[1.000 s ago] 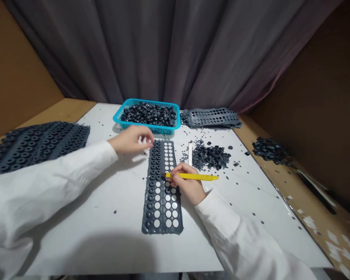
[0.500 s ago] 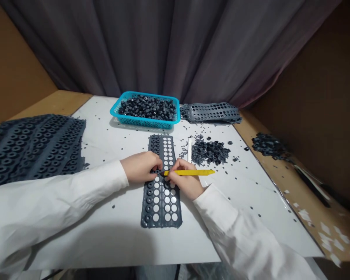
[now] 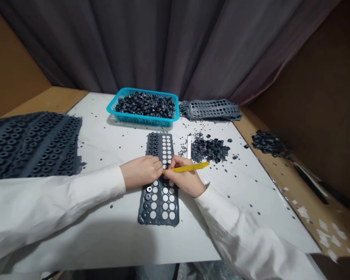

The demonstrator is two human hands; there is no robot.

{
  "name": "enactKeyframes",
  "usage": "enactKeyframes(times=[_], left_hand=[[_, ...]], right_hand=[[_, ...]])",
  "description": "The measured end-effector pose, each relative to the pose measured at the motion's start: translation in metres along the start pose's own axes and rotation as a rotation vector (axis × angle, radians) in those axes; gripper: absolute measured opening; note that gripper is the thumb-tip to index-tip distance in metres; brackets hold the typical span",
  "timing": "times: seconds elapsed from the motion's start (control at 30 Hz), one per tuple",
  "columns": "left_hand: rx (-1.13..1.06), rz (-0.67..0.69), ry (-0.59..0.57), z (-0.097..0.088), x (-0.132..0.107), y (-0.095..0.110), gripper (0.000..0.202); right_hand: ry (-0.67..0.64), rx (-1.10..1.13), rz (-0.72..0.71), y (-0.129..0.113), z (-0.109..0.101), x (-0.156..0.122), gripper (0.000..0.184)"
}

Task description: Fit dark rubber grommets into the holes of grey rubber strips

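The right hand [image 3: 185, 179] has its fingers [image 3: 170, 175] closed around a yellow plastic stick [image 3: 191, 167]. Its tip is hidden beside the left hand [image 3: 141, 173], whose fingers [image 3: 157, 165] seem curled onto a perforated grey rubber sheet [image 3: 158, 221], though the view there is poor. The sheet lies mid-frame on the white worktop [image 3: 105, 237], with black rubber rings [image 3: 149, 189] in some holes. A slip of the stick could flick rings loose.
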State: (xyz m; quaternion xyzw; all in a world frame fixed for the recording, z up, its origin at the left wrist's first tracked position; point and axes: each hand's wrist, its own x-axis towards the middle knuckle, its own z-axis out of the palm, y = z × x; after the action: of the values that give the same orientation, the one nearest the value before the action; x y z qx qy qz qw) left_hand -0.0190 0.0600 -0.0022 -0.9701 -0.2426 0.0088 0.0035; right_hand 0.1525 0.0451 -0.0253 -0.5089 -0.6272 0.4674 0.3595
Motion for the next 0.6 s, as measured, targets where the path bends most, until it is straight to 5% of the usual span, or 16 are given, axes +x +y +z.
enactKeyframes(times=[0.1,0.27,0.37,0.6], left_hand=[[-0.374,-0.163,0.172,0.008,-0.007,-0.011,0.016],[-1.375,-0.858,0.667,0.005,-0.021,-0.038,0.015],[-1.8,-1.008,0.619,-0.002,-0.021,-0.042,0.009],[-2.156,-0.942,0.402,0.014,-0.017,-0.026,0.01]], right_hand=[[-0.008,0.04,0.039,0.003,0.0,-0.001,0.017],[-0.028,0.16,0.157,0.001,0.0,-0.001,0.017],[-0.029,0.256,0.174,-0.005,-0.004,0.006,0.014],[0.166,0.313,-0.001,-0.003,-0.001,0.022,0.012]])
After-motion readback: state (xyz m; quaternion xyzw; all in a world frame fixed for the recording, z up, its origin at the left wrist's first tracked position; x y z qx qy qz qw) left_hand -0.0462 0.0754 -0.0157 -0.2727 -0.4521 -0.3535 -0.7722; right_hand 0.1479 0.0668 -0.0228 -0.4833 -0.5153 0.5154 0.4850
